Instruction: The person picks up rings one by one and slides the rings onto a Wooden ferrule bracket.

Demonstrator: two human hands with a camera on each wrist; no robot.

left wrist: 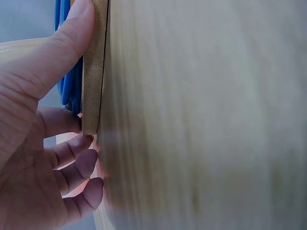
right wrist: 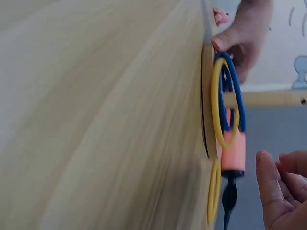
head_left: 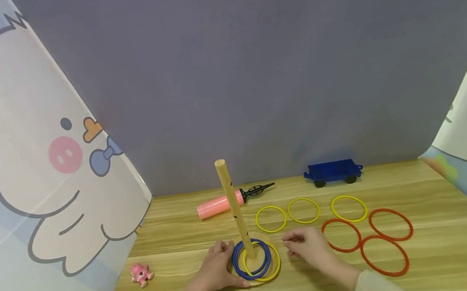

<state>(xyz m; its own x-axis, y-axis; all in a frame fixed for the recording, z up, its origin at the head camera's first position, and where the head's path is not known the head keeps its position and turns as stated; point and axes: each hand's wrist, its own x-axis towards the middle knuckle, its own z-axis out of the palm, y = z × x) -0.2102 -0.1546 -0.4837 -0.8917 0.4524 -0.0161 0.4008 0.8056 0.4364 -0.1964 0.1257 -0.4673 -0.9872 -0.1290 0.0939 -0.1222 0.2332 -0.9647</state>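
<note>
My left hand [head_left: 216,271] holds the edge of a round wooden base [left wrist: 93,86], thumb over the near side and fingers around the far left. From the base rises an upright wooden post [head_left: 233,201]. Blue rings [head_left: 270,255] and one yellow ring [head_left: 279,262] lie around the post's foot, the yellow ring shifted right. To the right of the base is my right hand [head_left: 311,247], its fingers loosely bent with nothing between them. In the right wrist view its fingertips stand apart from the stacked rings.
Three yellow rings [head_left: 302,199] lie behind on the wooden table [head_left: 174,235], and three red rings [head_left: 382,236] at the right. A pink pump [head_left: 215,206] with a black nozzle lies behind the post. Beyond are a blue toy wagon [head_left: 332,171] and, at left, a pink figurine [head_left: 141,274].
</note>
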